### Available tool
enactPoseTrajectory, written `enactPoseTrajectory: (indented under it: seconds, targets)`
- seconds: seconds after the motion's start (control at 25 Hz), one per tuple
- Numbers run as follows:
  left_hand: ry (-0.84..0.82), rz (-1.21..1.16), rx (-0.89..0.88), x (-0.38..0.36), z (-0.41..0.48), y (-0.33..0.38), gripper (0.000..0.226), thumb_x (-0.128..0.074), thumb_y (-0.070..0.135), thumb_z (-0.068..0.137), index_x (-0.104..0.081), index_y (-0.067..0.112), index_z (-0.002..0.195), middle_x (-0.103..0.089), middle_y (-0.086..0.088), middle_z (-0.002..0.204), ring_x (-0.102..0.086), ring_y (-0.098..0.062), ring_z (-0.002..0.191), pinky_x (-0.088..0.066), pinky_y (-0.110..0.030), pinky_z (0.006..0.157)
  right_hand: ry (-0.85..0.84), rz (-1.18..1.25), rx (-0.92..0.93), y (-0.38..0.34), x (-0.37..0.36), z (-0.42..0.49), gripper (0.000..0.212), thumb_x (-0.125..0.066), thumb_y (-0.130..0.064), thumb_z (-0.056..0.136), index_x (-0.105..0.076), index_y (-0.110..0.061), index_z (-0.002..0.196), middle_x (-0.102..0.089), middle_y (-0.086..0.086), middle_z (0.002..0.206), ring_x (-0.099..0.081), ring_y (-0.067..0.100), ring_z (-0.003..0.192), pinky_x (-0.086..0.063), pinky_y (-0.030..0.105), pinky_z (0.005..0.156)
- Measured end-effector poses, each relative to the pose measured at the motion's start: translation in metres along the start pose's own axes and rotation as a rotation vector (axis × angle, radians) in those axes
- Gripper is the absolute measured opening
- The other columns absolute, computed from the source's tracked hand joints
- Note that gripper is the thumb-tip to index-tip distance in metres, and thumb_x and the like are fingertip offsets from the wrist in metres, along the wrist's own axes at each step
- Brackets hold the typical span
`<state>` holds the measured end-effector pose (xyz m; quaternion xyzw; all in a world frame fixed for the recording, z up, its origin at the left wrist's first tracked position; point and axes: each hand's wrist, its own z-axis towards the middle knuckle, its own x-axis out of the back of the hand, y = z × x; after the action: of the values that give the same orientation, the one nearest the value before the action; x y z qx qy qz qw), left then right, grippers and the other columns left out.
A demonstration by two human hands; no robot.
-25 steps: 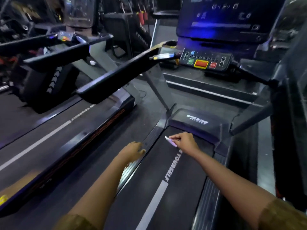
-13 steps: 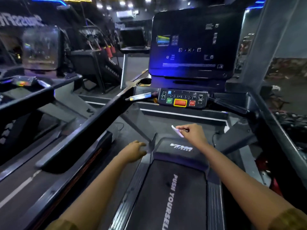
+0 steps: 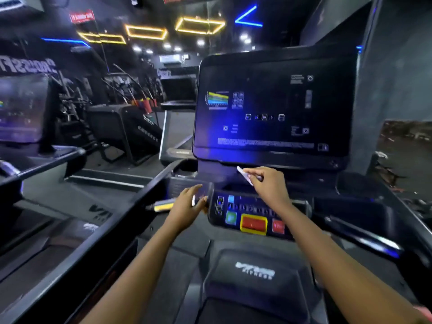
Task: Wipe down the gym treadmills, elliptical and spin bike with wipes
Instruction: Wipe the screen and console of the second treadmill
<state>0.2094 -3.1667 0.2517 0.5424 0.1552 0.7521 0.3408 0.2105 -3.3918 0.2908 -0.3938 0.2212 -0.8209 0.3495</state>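
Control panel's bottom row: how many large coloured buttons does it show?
3: green button at left, yellow-framed red button in the middle, smaller red button at right. The right forearm may hide others.

Dark gym floor [image 3: 117,166] carries it all: the near treadmill [image 3: 254,272] sits in the middle, a second treadmill [image 3: 46,174] just beside it on the left, and a black stepper machine [image 3: 121,127] stands far back left, apart from both.
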Motion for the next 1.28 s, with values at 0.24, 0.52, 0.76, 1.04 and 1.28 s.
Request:
enactPoseTrajectory:
  seconds: [0.24,0.52,0.76,1.04,1.28]
  targets:
    - [0.302,-0.294,0.044,-0.006,0.125,-0.033,0.05,-0.057,0.014,0.093,-0.039,0.003,0.139,-0.047,-0.016,0.135,-0.045,-0.027,0.127,-0.031,-0.031,0.109,0.023,-0.053,0.18,0.01,-0.055,0.131,0.022,-0.063,-0.005,0.084,-0.072,-0.01,0.103,-0.071,0.01,0.097,-0.066,0.025,0.09,-0.048,0.031,0.083]
    - [0.335,-0.559,0.061,-0.022,0.26,-0.068,0.053,-0.045,0.022,0.099,-0.026,0.01,0.147,-0.032,-0.01,0.148,-0.032,-0.02,0.137,-0.022,-0.027,0.114,0.068,-0.137,0.361,0.017,-0.098,0.224,0.027,-0.063,0.0,0.082,-0.072,-0.012,0.104,-0.069,0.01,0.084,-0.063,0.026,0.075,-0.052,0.037,0.072]
    - [0.31,-0.799,-0.025,-0.038,0.319,-0.084,0.049,-0.035,0.037,0.101,-0.028,0.02,0.146,-0.032,0.018,0.145,-0.031,0.011,0.129,-0.021,-0.004,0.102,0.183,-0.422,0.695,0.005,-0.144,0.3,0.034,-0.068,0.014,0.061,-0.072,-0.003,0.09,-0.071,0.01,0.085,-0.066,0.029,0.071,-0.057,0.033,0.056]
    - [0.294,-1.04,-0.053,-0.05,0.327,-0.094,0.062,-0.036,0.061,0.09,-0.038,0.026,0.141,-0.042,0.007,0.145,-0.038,0.005,0.131,-0.028,-0.015,0.108,0.115,-0.783,0.948,0.026,-0.194,0.294,0.038,-0.04,-0.008,0.078,-0.069,-0.005,0.103,-0.068,0.008,0.101,-0.054,0.019,0.073,-0.047,0.026,0.058]
    - [0.253,-1.045,-0.08,-0.046,0.321,-0.09,0.054,-0.026,0.046,0.097,-0.032,0.019,0.144,-0.037,0.008,0.144,-0.042,0.021,0.116,-0.032,-0.001,0.091,-0.082,-0.749,1.079,0.06,-0.201,0.228,0.027,-0.045,-0.008,0.087,-0.072,-0.008,0.09,-0.066,0.002,0.094,-0.045,0.017,0.073,-0.045,0.026,0.056]
